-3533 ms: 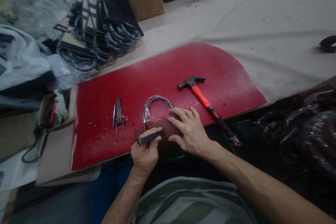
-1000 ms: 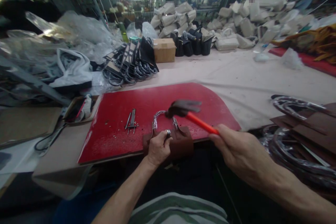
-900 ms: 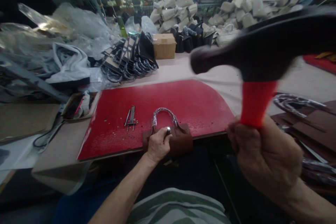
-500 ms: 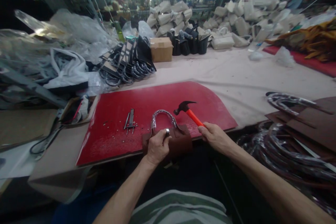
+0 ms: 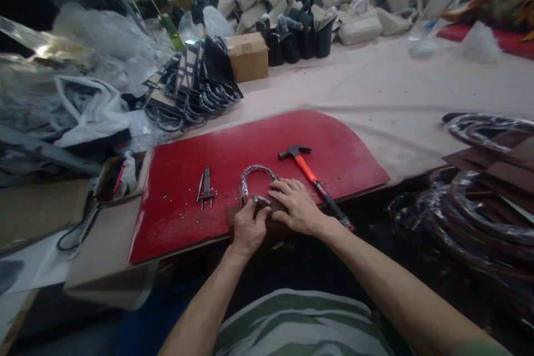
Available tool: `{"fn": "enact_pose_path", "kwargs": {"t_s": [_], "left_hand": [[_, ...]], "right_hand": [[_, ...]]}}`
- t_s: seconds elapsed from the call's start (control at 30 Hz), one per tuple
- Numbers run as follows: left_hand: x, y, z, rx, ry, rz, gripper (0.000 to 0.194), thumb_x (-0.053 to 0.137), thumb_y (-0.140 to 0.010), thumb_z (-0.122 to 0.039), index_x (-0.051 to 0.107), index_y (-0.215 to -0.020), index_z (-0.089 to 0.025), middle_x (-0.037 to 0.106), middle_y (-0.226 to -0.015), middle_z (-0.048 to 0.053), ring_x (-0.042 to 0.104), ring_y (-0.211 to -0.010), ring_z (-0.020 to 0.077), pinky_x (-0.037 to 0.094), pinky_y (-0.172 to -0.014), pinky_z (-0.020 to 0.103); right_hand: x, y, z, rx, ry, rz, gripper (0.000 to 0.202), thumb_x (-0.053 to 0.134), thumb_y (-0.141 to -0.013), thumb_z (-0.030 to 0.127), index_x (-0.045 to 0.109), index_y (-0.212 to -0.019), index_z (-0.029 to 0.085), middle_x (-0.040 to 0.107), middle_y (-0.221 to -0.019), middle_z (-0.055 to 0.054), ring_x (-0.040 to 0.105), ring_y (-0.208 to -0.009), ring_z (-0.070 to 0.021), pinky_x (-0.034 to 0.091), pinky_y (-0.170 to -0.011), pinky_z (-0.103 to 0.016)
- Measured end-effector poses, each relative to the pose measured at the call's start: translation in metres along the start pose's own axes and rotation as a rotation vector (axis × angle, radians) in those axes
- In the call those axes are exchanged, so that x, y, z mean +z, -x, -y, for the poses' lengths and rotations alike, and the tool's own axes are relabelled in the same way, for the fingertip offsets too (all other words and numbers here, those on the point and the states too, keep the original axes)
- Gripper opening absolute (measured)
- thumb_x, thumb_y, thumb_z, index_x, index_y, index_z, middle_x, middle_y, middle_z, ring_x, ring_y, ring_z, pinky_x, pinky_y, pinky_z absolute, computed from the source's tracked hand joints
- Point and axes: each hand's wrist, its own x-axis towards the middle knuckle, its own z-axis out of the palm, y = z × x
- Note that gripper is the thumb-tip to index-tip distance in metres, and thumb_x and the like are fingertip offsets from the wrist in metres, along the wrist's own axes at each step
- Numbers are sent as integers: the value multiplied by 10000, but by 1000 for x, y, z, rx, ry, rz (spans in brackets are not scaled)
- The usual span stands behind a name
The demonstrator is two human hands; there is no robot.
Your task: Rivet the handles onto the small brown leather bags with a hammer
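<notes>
My left hand [image 5: 249, 228] is closed around a short metal rod tool [image 5: 260, 200], held over a brown leather bag panel [image 5: 278, 229]. My right hand [image 5: 297, 207] lies on that panel with its fingers spread, partly covering it. From the panel's far edge rises a curved handle [image 5: 255, 169] wrapped in clear plastic. A claw hammer [image 5: 307, 168] with an orange and black grip rests on the red board [image 5: 225, 150], just right of my right hand. Left of the panel lie a pronged metal punch [image 5: 206, 184] and a thin rod [image 5: 200, 187].
Brown plastic-wrapped handles [image 5: 454, 206] are heaped at the right. Black panels with wrapped handles [image 5: 187, 89] and a cardboard box [image 5: 248, 58] stand farther back, near black bags [image 5: 306, 39] and piled pale bags [image 5: 367, 22]. A small open box [image 5: 144, 175] sits left.
The hammer has left my right hand and now lies on the red board. My right hand has moved left onto the brown panel. The rod in my left hand has tilted over.
</notes>
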Motion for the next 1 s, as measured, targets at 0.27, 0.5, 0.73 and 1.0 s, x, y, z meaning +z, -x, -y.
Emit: {"fn": "enact_pose_path", "kwargs": {"t_s": [0.27,0.5,0.73,1.0], "left_hand": [[-71,-23,-14,-368,43,-325,305,680,-838,-410,664,-1030,-172,764,-905,54,744,-811,190,626,-791,320],[-160,-47,28,-678,-896,-109,357,534,-864,-394,693,-1073,-152,752,-966,158,711,-982,365,553,-897,492],[-161,-57,29,-578,-1192,96,365,436,-940,-320,704,-1094,-125,701,-1111,196,692,-1001,337,527,-858,423],[-149,-97,41,-603,-985,168,341,549,-898,-465,746,-977,-198,756,-1060,129,684,-1038,289,504,-850,361]], "right_hand": [[-2,1,-2,38,-57,-5,628,787,-836,411,594,-1388,181,488,-1510,-105,381,-1396,-336,286,-1177,-530],[-1,-2,-2,41,-59,-14,616,793,-822,399,614,-1367,176,498,-1498,-109,392,-1388,-338,292,-1181,-537],[4,-2,-9,12,-29,-64,555,767,-824,353,640,-1334,176,524,-1470,-130,439,-1338,-371,343,-1132,-578],[10,-3,-15,-19,0,-92,538,745,-844,389,647,-1332,185,530,-1466,-130,451,-1328,-370,359,-1123,-596]]}}
